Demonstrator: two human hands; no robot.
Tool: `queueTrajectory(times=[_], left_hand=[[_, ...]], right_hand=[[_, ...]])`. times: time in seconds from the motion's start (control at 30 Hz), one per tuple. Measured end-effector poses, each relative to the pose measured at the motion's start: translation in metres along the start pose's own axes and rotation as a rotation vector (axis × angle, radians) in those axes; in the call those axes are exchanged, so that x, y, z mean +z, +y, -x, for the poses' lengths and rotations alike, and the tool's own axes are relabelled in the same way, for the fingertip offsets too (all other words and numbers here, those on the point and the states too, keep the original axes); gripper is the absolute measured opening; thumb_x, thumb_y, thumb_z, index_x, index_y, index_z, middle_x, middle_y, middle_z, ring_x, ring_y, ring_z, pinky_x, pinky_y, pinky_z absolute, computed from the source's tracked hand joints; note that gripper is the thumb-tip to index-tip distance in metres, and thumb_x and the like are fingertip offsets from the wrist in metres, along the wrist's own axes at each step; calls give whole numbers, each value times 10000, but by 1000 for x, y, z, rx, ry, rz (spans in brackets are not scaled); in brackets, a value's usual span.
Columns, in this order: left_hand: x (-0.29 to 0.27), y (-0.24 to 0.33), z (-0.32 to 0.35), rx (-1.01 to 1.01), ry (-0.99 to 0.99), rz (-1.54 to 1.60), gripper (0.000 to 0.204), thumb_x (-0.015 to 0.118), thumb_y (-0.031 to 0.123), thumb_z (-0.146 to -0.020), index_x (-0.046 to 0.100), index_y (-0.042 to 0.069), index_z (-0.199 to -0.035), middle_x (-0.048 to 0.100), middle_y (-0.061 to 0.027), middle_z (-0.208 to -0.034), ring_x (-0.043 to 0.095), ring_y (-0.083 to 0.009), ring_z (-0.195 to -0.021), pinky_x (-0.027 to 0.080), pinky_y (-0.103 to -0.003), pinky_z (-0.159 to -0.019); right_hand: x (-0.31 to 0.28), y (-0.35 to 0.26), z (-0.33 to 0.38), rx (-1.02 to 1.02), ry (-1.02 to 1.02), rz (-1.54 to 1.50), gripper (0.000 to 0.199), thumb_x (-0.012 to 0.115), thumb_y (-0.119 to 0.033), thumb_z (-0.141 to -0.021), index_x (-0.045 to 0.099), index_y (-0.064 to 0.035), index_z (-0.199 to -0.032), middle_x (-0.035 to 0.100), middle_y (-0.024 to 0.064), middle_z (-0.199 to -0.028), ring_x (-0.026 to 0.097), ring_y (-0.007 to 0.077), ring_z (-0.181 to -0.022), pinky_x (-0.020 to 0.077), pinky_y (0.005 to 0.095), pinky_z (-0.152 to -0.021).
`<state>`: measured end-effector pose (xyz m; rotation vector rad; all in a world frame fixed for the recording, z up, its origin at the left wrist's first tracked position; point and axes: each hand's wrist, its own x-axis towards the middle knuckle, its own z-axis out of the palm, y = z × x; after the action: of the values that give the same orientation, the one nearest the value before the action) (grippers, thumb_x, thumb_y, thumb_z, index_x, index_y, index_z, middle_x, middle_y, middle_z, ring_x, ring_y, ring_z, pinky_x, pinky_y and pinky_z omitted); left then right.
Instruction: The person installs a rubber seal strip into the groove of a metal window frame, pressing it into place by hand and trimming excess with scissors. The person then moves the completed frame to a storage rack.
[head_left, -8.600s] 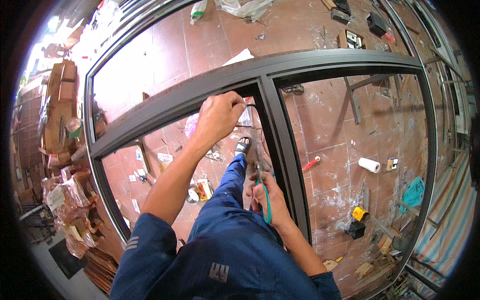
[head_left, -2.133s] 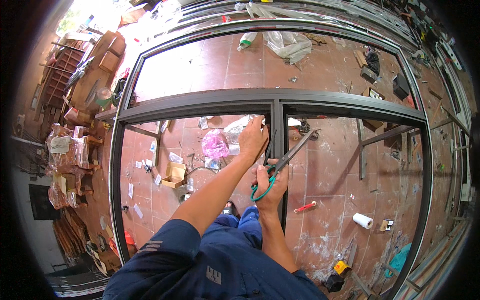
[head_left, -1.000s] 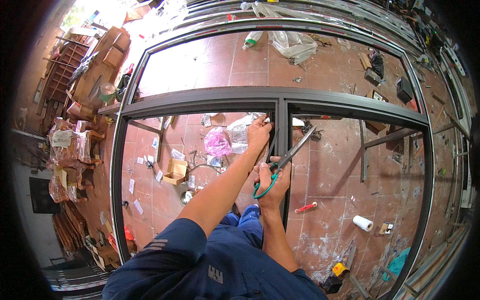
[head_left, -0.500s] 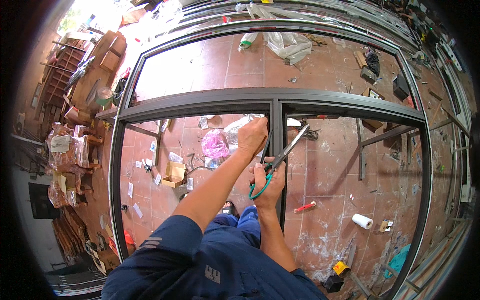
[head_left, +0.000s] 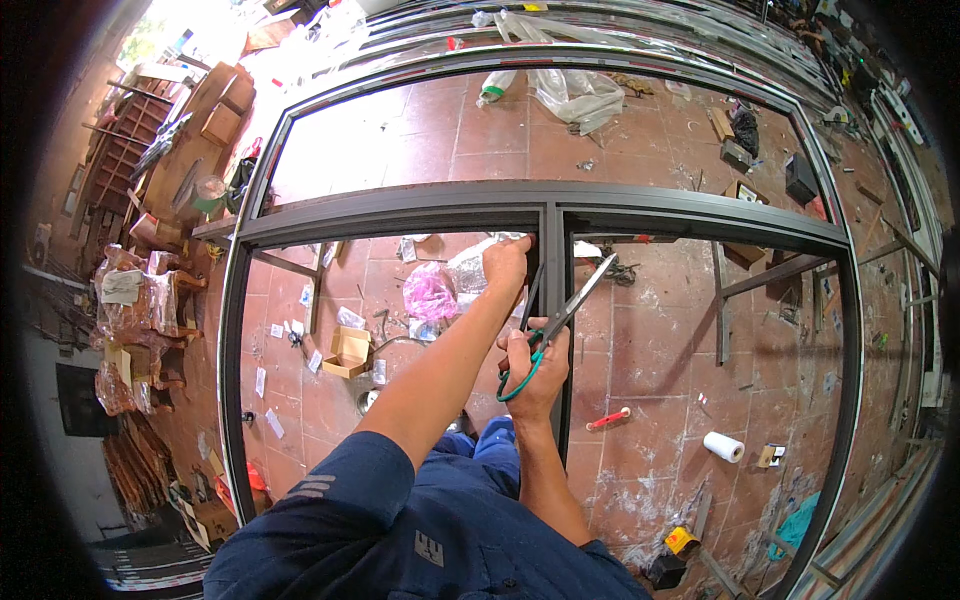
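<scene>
A large dark metal frame [head_left: 690, 205] spreads in front of me, split by a crossbar and a central upright [head_left: 550, 225]. My left hand [head_left: 507, 262] reaches to the corner where these two meet, its fingers closed and pressed against the metal; what they pinch is hidden. Just below, my right hand [head_left: 540, 375] grips a pair of scissors [head_left: 573, 303] with green handles, blades pointing up and to the right across the upright. A thin black strip [head_left: 525, 308] runs along the upright's left side between my hands; its ends are hard to make out.
Through the frame, the tiled floor holds a pink plastic bag [head_left: 430, 291], an open cardboard box [head_left: 348, 351], a red tool [head_left: 608, 419] and a white roll [head_left: 723, 447]. Wrapped wooden furniture [head_left: 130, 290] stands at left. Long metal profiles [head_left: 640, 28] lie at the back.
My left hand has shifted slightly right and turned, its fingertips still at the corner. My right hand and the scissors have barely moved.
</scene>
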<state>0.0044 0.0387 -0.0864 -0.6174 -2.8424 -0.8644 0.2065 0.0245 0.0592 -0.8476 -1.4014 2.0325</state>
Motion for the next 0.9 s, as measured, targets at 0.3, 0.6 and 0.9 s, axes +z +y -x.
queueTrajectory(times=[0.3, 0.6, 0.9], left_hand=[[-23, 18, -20, -628, -256, 933, 253, 680, 211, -923, 762, -28, -929, 724, -184, -811, 704, -276, -741, 539, -419, -680], [-52, 36, 23, -547, -188, 547, 268, 785, 260, -860, 787, 8, -951, 766, -151, -798, 731, -259, -715, 562, -396, -704], [-65, 52, 42, -138, -59, 82, 253, 724, 295, -925, 731, 49, -871, 745, -199, -892, 720, -413, -862, 568, -494, -794]], right_hand=[[-2, 2, -3, -41, -14, 22, 220, 664, -102, -968, 559, -8, -1137, 733, 96, -794, 644, 104, -595, 507, 268, -536], [-1, 1, -1, 9, -2, -42, 216, 660, -97, -977, 555, -8, -1143, 728, 105, -787, 621, 94, -600, 487, 262, -540], [-4, 2, -2, -35, -22, -19, 239, 665, -92, -983, 547, 7, -1166, 735, 113, -825, 613, 83, -632, 480, 255, -567]])
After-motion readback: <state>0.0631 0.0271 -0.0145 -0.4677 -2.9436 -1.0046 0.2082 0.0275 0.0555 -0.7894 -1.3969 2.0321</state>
